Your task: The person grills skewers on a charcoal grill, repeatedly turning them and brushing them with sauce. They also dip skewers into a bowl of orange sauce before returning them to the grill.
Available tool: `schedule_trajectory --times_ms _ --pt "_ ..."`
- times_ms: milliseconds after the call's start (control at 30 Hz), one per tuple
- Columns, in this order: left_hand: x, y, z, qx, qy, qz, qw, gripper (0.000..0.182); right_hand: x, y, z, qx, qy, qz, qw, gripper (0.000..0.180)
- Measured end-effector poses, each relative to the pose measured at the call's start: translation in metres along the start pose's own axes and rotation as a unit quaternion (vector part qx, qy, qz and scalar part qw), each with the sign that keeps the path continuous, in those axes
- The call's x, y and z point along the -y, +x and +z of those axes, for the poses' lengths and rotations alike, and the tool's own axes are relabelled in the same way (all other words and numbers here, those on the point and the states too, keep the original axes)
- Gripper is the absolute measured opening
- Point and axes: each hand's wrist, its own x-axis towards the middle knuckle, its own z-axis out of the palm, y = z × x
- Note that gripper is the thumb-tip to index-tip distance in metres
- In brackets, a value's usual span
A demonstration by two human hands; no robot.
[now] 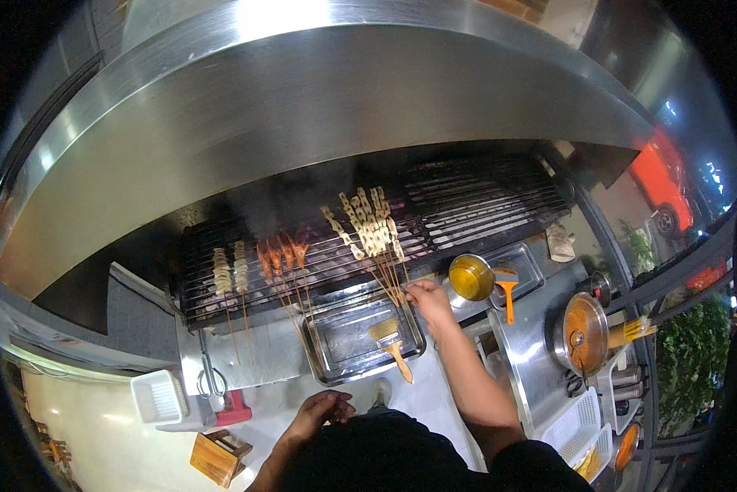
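My right hand (427, 301) pinches the stick end of a skewer at the near edge of the charcoal grill (485, 215). That skewer belongs to a fanned bunch of pale food skewers (373, 230) on the grate, their bamboo sticks (388, 280) pointing towards me. My left hand (326, 407) hangs before my body with loosely curled fingers, and I see nothing in it. Between the hands and the grill is a metal tray (338, 335), with a wooden-handled brush (393, 347) across its right part. Reddish-brown skewers (282, 253) and two pale skewers (222, 270) lie further left on the grate.
A pot of yellow liquid (471, 278) and an orange-handled brush (506, 292) stand right of my hand. Further right are a bowl of reddish seasoning (584, 332) and white baskets (571, 424). Tongs (208, 372) hang at left. A steel hood (319, 98) overhangs the grill.
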Motion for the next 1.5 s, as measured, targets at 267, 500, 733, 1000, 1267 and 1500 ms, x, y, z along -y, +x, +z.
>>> schedule_trajectory --times_ms 267,500,733,1000,1267,1500 --pt "-0.002 0.015 0.024 -0.023 0.019 -0.006 1.0 0.043 -0.005 0.025 -0.01 -0.016 -0.11 -0.079 0.991 0.017" --pt "0.043 -0.004 -0.003 -0.057 0.024 0.03 0.998 0.035 -0.034 0.024 -0.014 -0.038 -0.129 -0.212 0.968 0.016" --pt "0.089 -0.085 -0.067 -0.268 -0.033 0.053 0.961 0.028 0.011 -0.061 0.008 -0.144 -0.247 -0.318 0.904 0.011" --pt "0.069 -0.063 -0.103 -0.17 -0.008 0.07 0.983 0.031 0.025 -0.034 0.064 -0.169 -0.536 -0.408 0.72 0.014" --pt "0.071 -0.075 -0.135 -0.146 -0.062 0.05 0.986 0.031 0.016 -0.042 0.087 -0.189 -0.591 -0.35 0.702 0.014" --pt "0.063 -0.084 -0.149 -0.156 -0.055 0.074 0.983 0.033 0.018 -0.035 0.106 -0.224 -0.588 -0.313 0.711 0.017"
